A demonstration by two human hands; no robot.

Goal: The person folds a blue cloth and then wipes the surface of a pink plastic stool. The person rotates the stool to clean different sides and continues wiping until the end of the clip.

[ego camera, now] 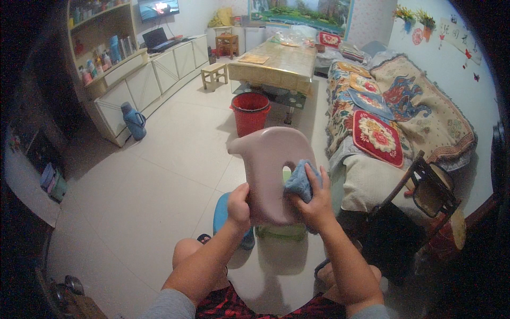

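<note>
A pinkish-grey plastic stool (267,167) with an oval hole is held up in front of me, tilted. My left hand (240,207) grips its left edge, the fingertips hidden behind it. In my right hand (318,201) is a bunched blue cloth (303,181), pressed to the stool's right side beside the hole. Below, on the floor, a blue plastic stool (221,213) shows partly behind my left hand, and a green plastic stool (281,232) is partly hidden under the held one.
Beyond the stool stands a red bucket (250,119) before a covered table (275,63). A blue thermos flask (134,121) is by the white cabinet (139,87). A sofa with patterned covers (430,103) runs along the right, near a dark folding chair (432,191). A small wooden stool (214,71) stands farther back.
</note>
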